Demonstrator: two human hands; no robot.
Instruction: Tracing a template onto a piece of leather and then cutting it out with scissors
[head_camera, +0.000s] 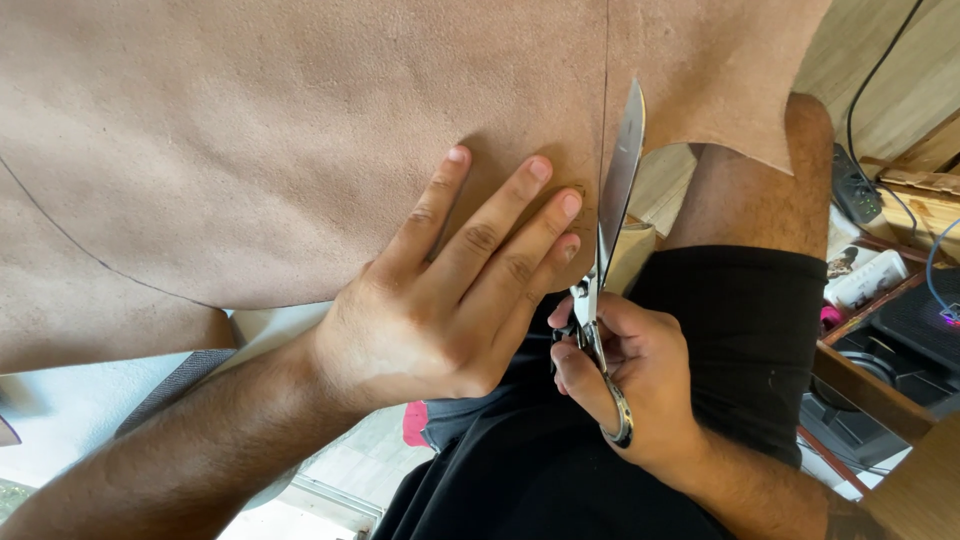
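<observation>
Tan leather sheet (300, 150) lies spread across the upper field, draped over the person's lap. Left hand (440, 300), fingers spread and flat, presses the sheet just beside a dark drawn line (604, 110). Right hand (630, 380) is closed around the handles of steel scissors (612, 220), whose blades point up along that line at the sheet's lower edge. Black shorts (720, 340) show beneath; a power strip (855, 185) lies at right.

left hand (440, 300): flat, fingers spread | right hand (630, 385): fisted (thumb up)
</observation>
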